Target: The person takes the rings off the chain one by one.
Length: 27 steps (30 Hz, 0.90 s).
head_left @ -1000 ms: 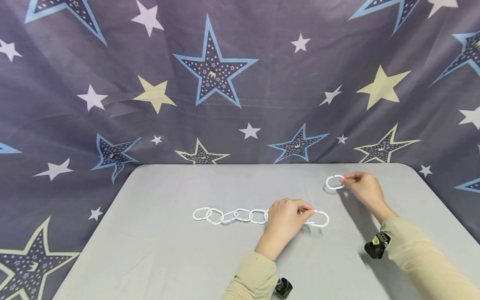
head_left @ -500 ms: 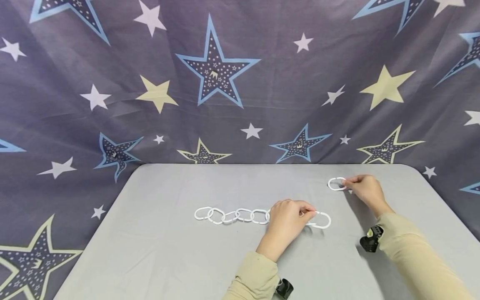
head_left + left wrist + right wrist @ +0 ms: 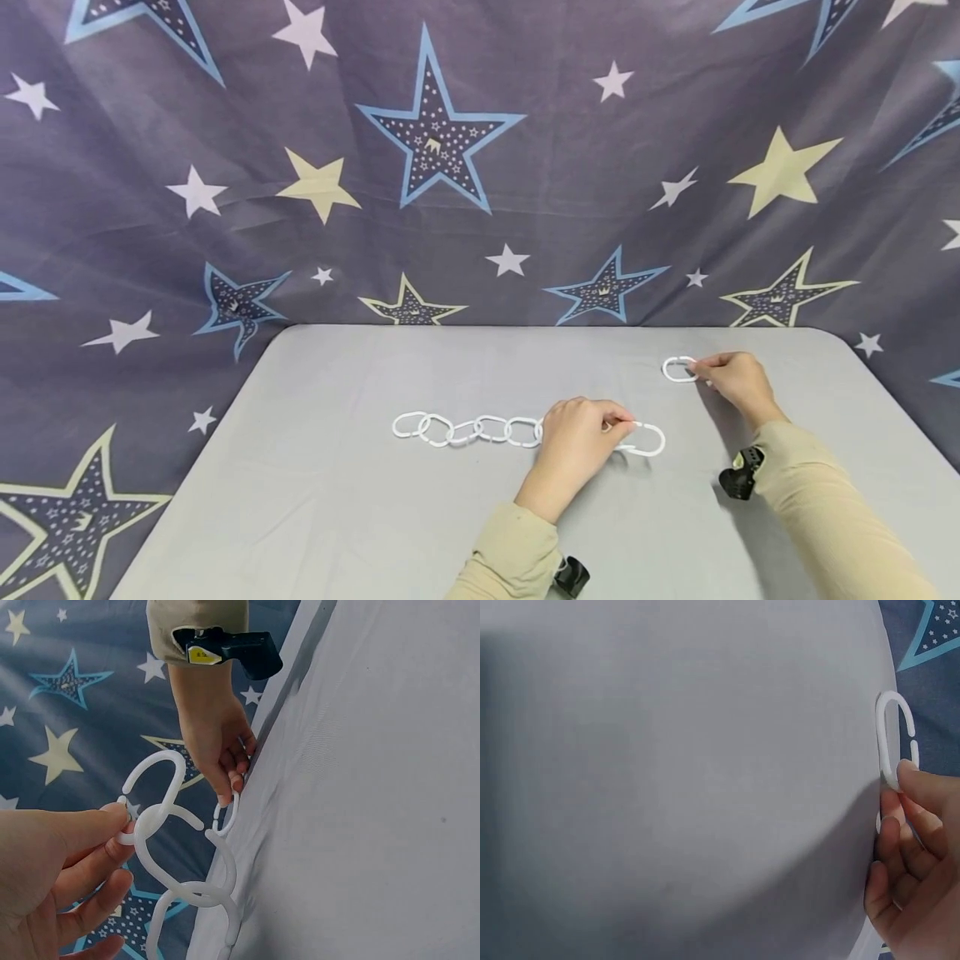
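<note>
Fingers (image 3: 94,874) of the left hand (image 3: 573,437) pinch a link near the right end of a white chain (image 3: 491,417), while those of the right hand (image 3: 738,383) hold a single link (image 3: 883,739) between thumb and forefinger. Each link is a smooth, slender white rod bent into a long oval with rounded ends; a narrow gap breaks one side of the single link, and similar breaks show in the chain at the left wrist. The single link is well apart from the chain, beyond it and to the right, near the far edge of the grey surface (image 3: 300,500). A small white bit shows beneath the right hand; what it belongs to cannot be told. Five interlocked links run leftward from the left hand in a slightly wavering row, the stretch beneath the hand is hidden, and an end link protrudes on its right with a faint shadow below. Farther out are beige sleeves (image 3: 825,492), black wrist devices (image 3: 738,473) and a dark star-patterned cloth (image 3: 540,200) behind the surface.
</note>
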{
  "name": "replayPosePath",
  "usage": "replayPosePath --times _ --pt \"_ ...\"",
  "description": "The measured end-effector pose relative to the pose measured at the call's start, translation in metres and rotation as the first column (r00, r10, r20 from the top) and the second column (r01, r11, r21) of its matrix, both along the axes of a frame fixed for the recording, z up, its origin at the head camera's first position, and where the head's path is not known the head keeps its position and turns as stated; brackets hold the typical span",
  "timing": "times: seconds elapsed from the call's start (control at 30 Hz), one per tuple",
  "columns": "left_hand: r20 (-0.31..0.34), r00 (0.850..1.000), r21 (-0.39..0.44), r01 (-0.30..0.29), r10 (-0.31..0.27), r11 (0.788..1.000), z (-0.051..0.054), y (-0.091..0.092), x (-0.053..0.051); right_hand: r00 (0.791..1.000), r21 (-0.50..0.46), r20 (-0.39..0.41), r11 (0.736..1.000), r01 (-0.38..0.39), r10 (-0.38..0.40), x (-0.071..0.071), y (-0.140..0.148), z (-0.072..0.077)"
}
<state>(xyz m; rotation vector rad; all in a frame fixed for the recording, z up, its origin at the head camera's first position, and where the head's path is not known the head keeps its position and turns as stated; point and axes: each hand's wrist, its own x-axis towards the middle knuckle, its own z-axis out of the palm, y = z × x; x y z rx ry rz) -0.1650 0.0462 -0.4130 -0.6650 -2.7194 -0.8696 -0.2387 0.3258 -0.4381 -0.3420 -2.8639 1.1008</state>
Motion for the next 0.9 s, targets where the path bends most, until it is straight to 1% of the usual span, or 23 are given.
replayPosePath --times 0.07,0.17,0.2,0.4,0.53,0.73,0.9 --pt "-0.002 1.0 -0.002 0.0 0.0 1.0 0.0 0.001 0.0 1.0 0.001 0.002 1.0 0.011 -0.011 0.0 0.001 0.0" --pt "-0.006 1.0 -0.005 -0.004 0.004 1.0 0.0 0.001 0.0 1.0 -0.002 0.006 1.0 0.007 -0.007 0.0 0.001 0.0" --pt "-0.008 1.0 -0.008 -0.006 0.006 1.0 0.001 0.002 0.0 1.0 0.002 0.005 1.0 -0.008 0.008 0.001 0.001 0.0" --pt "-0.026 1.0 -0.017 -0.001 0.001 1.0 0.0 0.002 0.001 0.999 -0.007 0.003 0.999 -0.032 0.032 0.001 0.002 0.0" --pt "-0.03 1.0 -0.027 -0.001 0.0 1.0 0.0 0.002 0.001 0.998 -0.024 -0.011 0.998 -0.062 0.062 0.002 0.003 0.001" --pt "-0.026 1.0 -0.031 -0.007 0.006 0.999 -0.001 0.002 0.001 0.995 -0.094 -0.038 0.991 -0.096 0.092 0.007 0.005 0.005" --pt "-0.023 1.0 -0.028 -0.007 0.006 1.0 0.0 0.002 0.001 0.996 -0.155 -0.061 0.986 -0.067 0.059 0.012 0.006 0.011"
